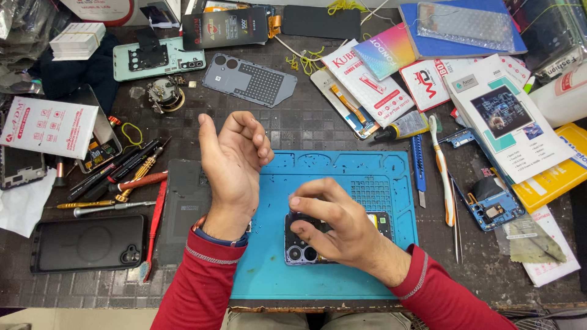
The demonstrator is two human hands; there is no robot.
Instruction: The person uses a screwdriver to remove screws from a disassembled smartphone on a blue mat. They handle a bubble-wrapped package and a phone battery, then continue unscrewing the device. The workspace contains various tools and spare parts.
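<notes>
My right hand [333,223] sits on the phone [318,238], fingers curled down and pinching at its upper edge, thumb and fingertips close together on the frame. What exactly sits between the fingertips I cannot tell, too small. The phone lies back-up on the blue mat [342,183], camera lenses at its near left corner, toward me. Flat on the mat so it doesn't slide and small bits stay in the mat's trays.

My left hand [232,165] is off the work, raised at the mat's left edge, palm turned inward, fingers loosely curled, holding nothing. It hovers near the phone, not touching it.

Left of the mat: a dark back cover [183,205] lying flat, then a row of screwdrivers [116,177] and a red pry tool [156,226], handles pointing my way, within left-hand reach. A black case [88,243] lies further left.

Right of the mat: a blue knife [419,171], a toothbrush [443,174], tweezers [455,226], all lined parallel to the mat edge for the right hand. A glue tube [406,127] lies just above the mat's top right corner. A stripped blue board [489,201] is parked beyond them.

Behind the mat: a grey cover [251,79] and a green phone frame [156,58], well apart from the work.
</notes>
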